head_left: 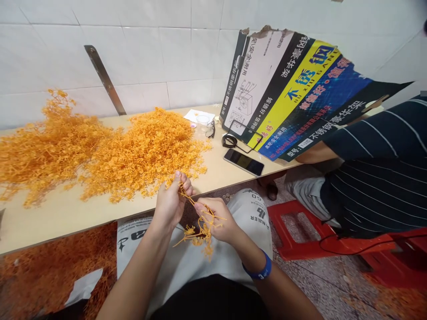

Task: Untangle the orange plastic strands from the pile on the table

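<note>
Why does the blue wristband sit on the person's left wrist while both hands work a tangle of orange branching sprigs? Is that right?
Not quite: the blue wristband is on the right wrist, below the right hand, not the left, as the head view shows. The left hand has no band. Both hands do work the orange branching sprigs.

lower middle: a sprig (pixel 203 224) is hanging before the table (pixel 213 178) | upper left: two sprig heaps (pixel 147 151) are lying on it | right of them: a phone (pixel 243 162) is lying before a cardboard sheet (pixel 287 93) leaning on the wall (pixel 160 53) | far right: a person (pixel 376 195) is sitting
</note>
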`<action>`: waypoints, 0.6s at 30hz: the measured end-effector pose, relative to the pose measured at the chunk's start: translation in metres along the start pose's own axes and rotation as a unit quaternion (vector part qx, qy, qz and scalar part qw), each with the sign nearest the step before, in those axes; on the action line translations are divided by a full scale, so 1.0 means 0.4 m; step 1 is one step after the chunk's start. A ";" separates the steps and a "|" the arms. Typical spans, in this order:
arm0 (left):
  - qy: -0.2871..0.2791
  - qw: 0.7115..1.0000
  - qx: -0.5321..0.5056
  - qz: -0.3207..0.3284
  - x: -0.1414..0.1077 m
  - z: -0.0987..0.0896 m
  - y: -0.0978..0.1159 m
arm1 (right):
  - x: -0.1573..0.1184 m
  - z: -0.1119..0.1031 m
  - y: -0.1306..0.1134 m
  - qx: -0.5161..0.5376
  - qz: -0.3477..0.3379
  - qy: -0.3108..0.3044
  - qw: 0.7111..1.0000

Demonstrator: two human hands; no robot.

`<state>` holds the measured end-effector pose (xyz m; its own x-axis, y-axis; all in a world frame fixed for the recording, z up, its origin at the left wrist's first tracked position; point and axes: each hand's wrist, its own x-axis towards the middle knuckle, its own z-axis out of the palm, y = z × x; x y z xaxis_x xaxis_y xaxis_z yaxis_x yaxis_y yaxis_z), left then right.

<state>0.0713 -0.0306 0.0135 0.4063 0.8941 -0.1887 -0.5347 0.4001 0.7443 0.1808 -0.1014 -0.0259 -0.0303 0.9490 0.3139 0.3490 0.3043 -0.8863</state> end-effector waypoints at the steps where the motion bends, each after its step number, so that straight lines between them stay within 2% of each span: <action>1: -0.006 1.000 -0.016 -0.002 -0.001 0.004 -0.004 | 0.000 -0.002 0.001 0.014 0.007 0.001 1.000; 8: -0.052 0.998 -0.021 -0.016 -0.007 0.011 -0.057 | 0.005 -0.026 0.024 0.057 0.055 0.003 0.997; 13: -0.067 0.993 0.092 -0.005 0.001 -0.007 -0.091 | 0.009 -0.008 0.042 0.102 0.094 -0.003 0.990; 15: -0.058 0.993 0.102 -0.008 0.008 -0.004 -0.090 | 0.011 0.005 0.045 0.103 0.081 0.015 0.991; 18: -0.047 0.998 0.043 -0.028 0.017 0.021 -0.077 | 0.022 0.010 0.040 0.045 0.019 0.049 0.998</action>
<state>0.0968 -0.0386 -0.0052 0.5041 0.8459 -0.1740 -0.4455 0.4273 0.7867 0.1824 -0.0878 -0.0387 0.0736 0.9486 0.3078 0.2621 0.2794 -0.9237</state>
